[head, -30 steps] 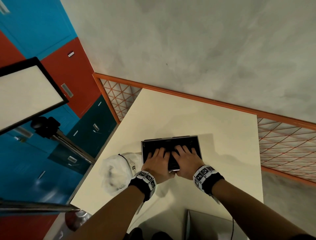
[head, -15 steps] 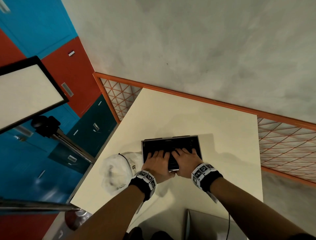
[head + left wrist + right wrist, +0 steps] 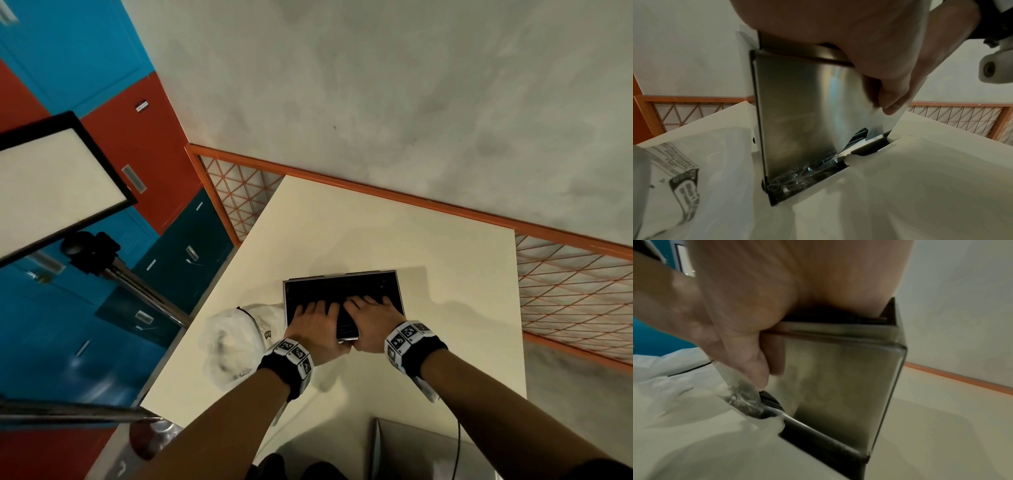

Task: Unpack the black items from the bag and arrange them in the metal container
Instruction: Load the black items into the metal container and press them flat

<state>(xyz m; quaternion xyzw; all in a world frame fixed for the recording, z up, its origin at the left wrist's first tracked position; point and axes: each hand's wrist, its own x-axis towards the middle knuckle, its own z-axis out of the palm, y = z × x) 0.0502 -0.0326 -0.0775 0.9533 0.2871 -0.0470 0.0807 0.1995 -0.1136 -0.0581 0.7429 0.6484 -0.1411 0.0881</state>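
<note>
A rectangular metal container (image 3: 342,275) stands on the cream table (image 3: 376,222), filled with black items (image 3: 337,291). My left hand (image 3: 310,318) and right hand (image 3: 371,313) lie side by side over its near half, fingers flat on the black items. The thumbs hang down the shiny outer wall (image 3: 797,113) (image 3: 838,378). The left palm (image 3: 838,24) and the right palm (image 3: 797,280) cover the rim. Crinkled clear plastic (image 3: 742,394) and a black ridged piece (image 3: 859,136) sit at the wall's base. The white plastic bag (image 3: 233,339) (image 3: 674,170) lies flattened just left of the container.
A light panel (image 3: 51,185) on a tripod (image 3: 137,284) stands left of the table, before blue and red lockers. An orange mesh fence (image 3: 565,287) runs behind the table and to its right. A grey flat object (image 3: 428,448) with a cable sits at the near edge.
My right wrist has edged slightly left. Both hands stay on the container and the bag has not moved.
</note>
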